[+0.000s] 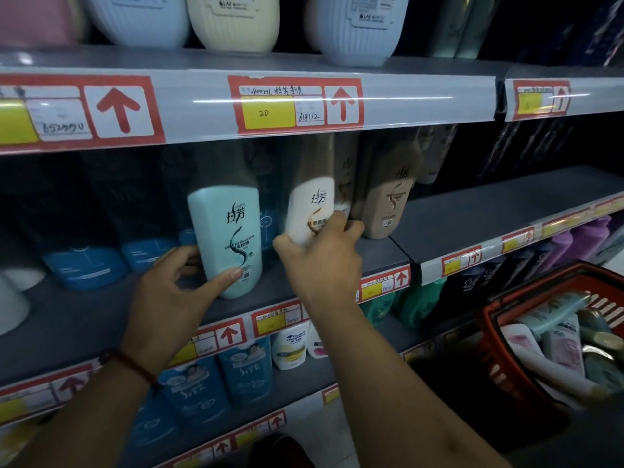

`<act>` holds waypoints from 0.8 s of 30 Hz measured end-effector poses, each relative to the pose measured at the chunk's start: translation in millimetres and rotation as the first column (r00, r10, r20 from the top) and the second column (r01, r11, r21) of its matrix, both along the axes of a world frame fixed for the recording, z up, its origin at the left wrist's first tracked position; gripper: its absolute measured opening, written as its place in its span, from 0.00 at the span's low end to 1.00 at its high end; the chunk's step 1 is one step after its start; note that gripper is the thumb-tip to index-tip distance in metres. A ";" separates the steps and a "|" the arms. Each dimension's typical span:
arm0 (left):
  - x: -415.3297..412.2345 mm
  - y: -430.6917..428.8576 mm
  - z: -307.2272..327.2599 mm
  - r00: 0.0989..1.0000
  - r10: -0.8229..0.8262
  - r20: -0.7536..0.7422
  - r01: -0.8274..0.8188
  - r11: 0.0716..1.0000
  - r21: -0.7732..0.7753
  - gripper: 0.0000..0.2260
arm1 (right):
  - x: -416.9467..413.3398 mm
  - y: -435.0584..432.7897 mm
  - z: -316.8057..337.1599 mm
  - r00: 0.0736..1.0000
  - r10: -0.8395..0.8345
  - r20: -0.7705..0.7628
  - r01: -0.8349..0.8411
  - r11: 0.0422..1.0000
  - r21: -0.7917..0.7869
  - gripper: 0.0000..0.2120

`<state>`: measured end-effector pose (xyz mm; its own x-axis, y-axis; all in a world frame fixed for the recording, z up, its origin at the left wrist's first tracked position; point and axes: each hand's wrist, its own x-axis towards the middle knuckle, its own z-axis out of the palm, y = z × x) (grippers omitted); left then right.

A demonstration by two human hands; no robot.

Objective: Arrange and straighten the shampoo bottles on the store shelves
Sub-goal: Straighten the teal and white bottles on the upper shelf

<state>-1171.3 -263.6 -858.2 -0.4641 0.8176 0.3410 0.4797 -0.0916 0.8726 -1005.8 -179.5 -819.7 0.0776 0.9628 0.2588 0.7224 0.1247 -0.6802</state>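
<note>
Right, head view, and both hands are up at the middle shelf (pixel 84 319). Left hand (pixel 175 285) holds the pale blue shampoo bottle (pixel 229 238) low down, thumb laid across the front, fingers curled round the bottle's left side; that bottle stands upright near the shelf's front edge, label facing out. Just beside it, the right hand (pixel 320 258) grips the white shampoo bottle (pixel 309 211) round its lower part, fingers wrapped over the label, and the bottle is tilted, its top leaning right. Whether its base touches the shelf I cannot tell; the hand covers it. Right behind it stand beige shampoo bottles (pixel 388 204), upright, close together. Darker blue bottles (pixel 84 265) sit further back on the left. A red cord bracelet (pixel 128 364) circles the left wrist. Overhead, a handwritten price tag (pixel 295 106) on the upper shelf's edge. Down at the right, a red shopping basket (pixel 496 352) holds assorted bottles lying loose.
</note>
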 end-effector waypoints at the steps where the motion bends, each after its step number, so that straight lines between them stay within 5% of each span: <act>1: -0.4 0.3 0.0 1.000 -0.006 0.005 0.006 1.000 0.000 0.21 | 4.4 5.0 0.0 1.000 -0.008 -0.009 0.008 1.000 -0.005 0.34; 24: -2.2 2.6 -1.8 1.000 -0.017 0.010 0.017 1.000 0.010 0.21 | 34.5 42.8 -25.1 0.960 -0.151 -0.236 0.177 0.980 0.092 0.29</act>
<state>-1173.5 -261.0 -860.0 -0.4534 0.8219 0.3447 0.4690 -0.1089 0.8765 -971.3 -136.6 -844.8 0.3007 0.8981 0.3209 0.5678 0.1017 -0.8168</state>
